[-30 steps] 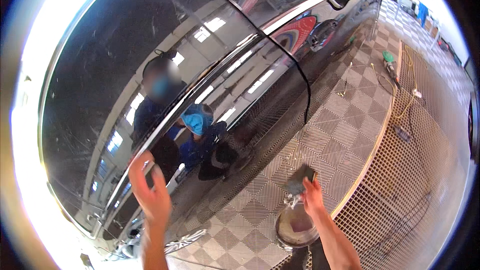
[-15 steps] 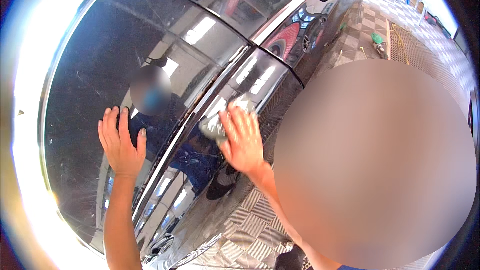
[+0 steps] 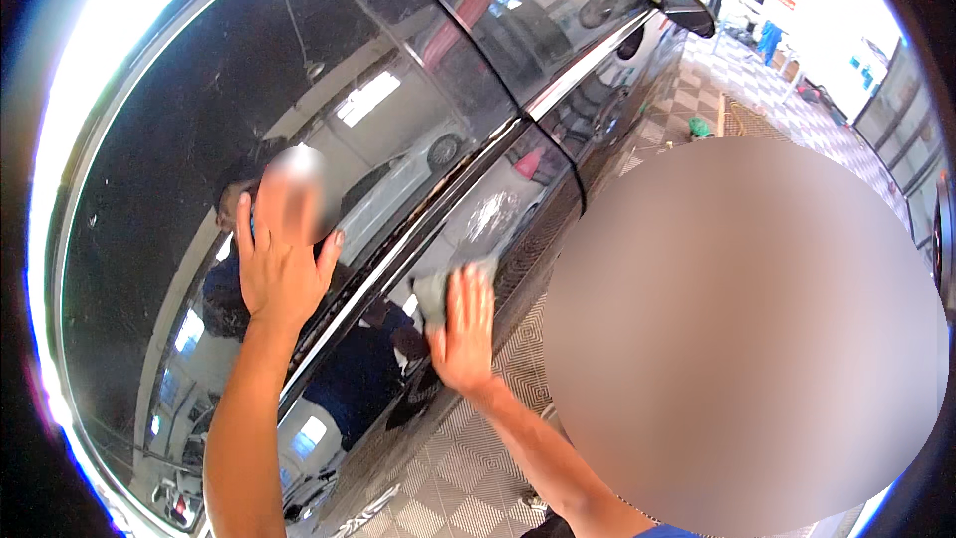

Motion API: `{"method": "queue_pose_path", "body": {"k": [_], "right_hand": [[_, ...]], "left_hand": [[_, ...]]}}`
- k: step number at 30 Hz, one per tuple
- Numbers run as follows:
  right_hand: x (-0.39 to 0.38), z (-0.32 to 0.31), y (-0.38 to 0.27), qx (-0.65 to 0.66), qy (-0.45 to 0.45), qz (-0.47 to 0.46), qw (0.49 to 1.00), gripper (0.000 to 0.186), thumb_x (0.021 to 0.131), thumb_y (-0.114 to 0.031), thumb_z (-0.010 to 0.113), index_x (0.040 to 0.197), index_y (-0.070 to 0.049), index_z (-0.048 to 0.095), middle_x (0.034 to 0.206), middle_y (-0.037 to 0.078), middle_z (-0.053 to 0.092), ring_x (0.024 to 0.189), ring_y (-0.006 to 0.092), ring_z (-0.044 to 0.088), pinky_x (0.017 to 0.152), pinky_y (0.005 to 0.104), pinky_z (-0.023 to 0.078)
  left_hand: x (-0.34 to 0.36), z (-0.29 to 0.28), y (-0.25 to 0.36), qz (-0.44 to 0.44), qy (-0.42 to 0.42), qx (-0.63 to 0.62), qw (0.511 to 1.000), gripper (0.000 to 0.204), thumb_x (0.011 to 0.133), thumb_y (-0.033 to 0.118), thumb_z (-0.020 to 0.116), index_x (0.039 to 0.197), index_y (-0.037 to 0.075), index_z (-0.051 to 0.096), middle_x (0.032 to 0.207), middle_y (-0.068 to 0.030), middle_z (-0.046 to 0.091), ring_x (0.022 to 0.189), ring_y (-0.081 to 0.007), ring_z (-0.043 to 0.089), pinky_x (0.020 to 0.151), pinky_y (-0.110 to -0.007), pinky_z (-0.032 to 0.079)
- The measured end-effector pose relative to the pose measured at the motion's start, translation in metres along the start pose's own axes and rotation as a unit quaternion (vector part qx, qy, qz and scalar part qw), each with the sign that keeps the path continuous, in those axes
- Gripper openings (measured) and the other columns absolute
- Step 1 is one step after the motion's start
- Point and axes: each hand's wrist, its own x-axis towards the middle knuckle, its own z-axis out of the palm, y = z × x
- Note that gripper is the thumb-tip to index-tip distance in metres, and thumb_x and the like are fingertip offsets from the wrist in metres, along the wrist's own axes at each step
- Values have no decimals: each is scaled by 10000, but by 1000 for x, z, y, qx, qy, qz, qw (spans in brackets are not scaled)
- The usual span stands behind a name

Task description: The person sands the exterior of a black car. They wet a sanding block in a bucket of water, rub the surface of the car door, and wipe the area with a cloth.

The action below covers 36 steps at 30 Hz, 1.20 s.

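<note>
Checkered floor tiles (image 3: 468, 458) lie below; since half a second ago the right hand (image 3: 463, 329) has slid lower, its flat grip pressing the grey cloth (image 3: 430, 294) on the black car door (image 3: 478, 229), while the left hand (image 3: 279, 259), released and open, braces on the window glass (image 3: 249, 90).

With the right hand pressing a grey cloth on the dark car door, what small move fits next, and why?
Probably slide the grey cloth up along the door toward the whitish smear just above it. The right hand holds the cloth flat to the panel, and the left hand braces on the window.
</note>
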Motion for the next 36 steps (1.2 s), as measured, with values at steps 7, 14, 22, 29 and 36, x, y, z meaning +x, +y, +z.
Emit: {"method": "queue_pose_path", "body": {"k": [7,14,22,29,36], "right_hand": [[64,-43,38,-77,71,56,993,701,1065,-343,461,1653,-23,252,1712,241,229,1596,416,192,1291,569,132],[95,-65,55,-95,36,36,994,736,1004,-342,564,1638,-62,316,1709,193,281,1597,359,230,1301,562,112],[33,-30,45,-72,-20,-45,996,763,998,-391,520,1661,-93,288,1721,172,268,1606,349,215,1297,579,107],[1,-10,7,-18,-7,41,999,773,1005,-360,528,1652,-37,257,1705,237,256,1599,395,206,1295,585,119],[54,-28,37,-61,97,107,988,797,988,-324,560,1664,-55,233,1719,217,228,1603,376,204,1296,585,106]], "left_hand": [[16,5,29,6,4,-17,1000,682,924,295,739,1504,50,478,1590,-155,418,1535,-355,308,1277,-562,216],[8,8,18,2,8,29,1000,659,966,293,695,1532,65,448,1611,-154,399,1554,-343,280,1283,-555,212],[-10,10,4,23,12,54,998,657,982,286,676,1547,63,426,1613,-160,393,1549,-355,288,1287,-547,215],[-7,13,8,35,27,53,998,653,981,310,675,1543,77,435,1612,-154,395,1541,-353,303,1281,-547,229],[-3,19,34,35,13,47,998,623,1002,330,649,1539,78,456,1613,-141,407,1546,-342,304,1280,-541,233]]}}
